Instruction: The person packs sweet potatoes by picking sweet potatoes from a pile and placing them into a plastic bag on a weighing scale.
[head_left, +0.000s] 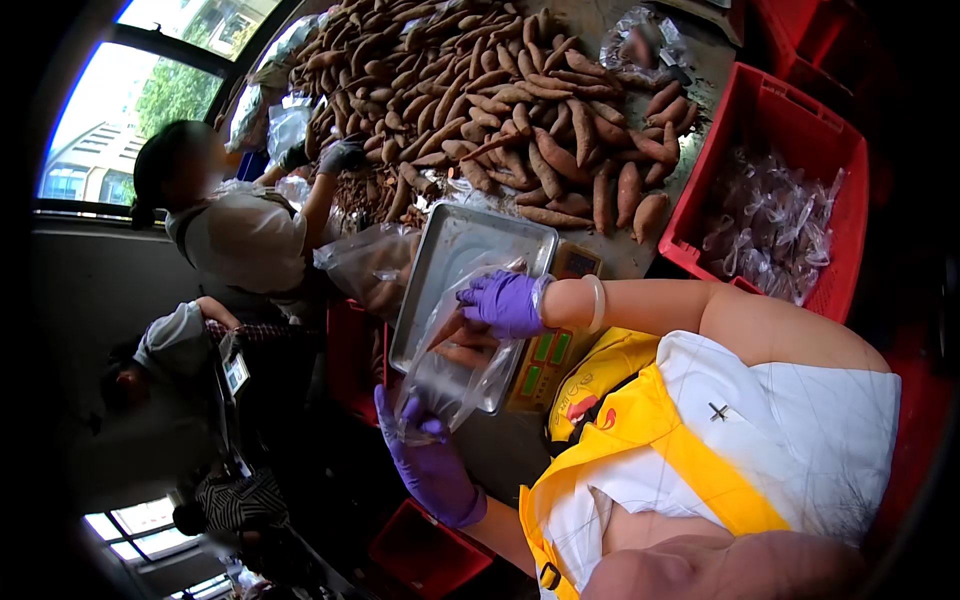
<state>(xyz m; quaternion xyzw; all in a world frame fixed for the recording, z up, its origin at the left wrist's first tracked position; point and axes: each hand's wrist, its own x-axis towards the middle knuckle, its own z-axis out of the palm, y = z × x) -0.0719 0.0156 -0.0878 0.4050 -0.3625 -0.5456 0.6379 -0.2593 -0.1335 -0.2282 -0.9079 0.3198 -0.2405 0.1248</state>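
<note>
My left hand (437, 465), in a purple glove, pinches the edge of a clear plastic bag (440, 392) with its fingers; the thumb sticks out. My right hand (505, 304), gloved alike, is closed around the upper end of a reddish sweet potato (448, 328) at the bag; plastic partly covers the fingers. More sweet potatoes (466, 352) show through the film. Beneath the bag lies the metal tray (430, 262) of a weighing scale, whose green displays (545, 347) face me.
A large heap of sweet potatoes (480, 90) covers the table beyond the scale. On the right stands a red crate (690, 215) with clear bags (775, 230). A filled bag (375, 265) lies left of the tray. A co-worker's gloved hand (342, 156) is at the heap. Another red crate (425, 555) is below.
</note>
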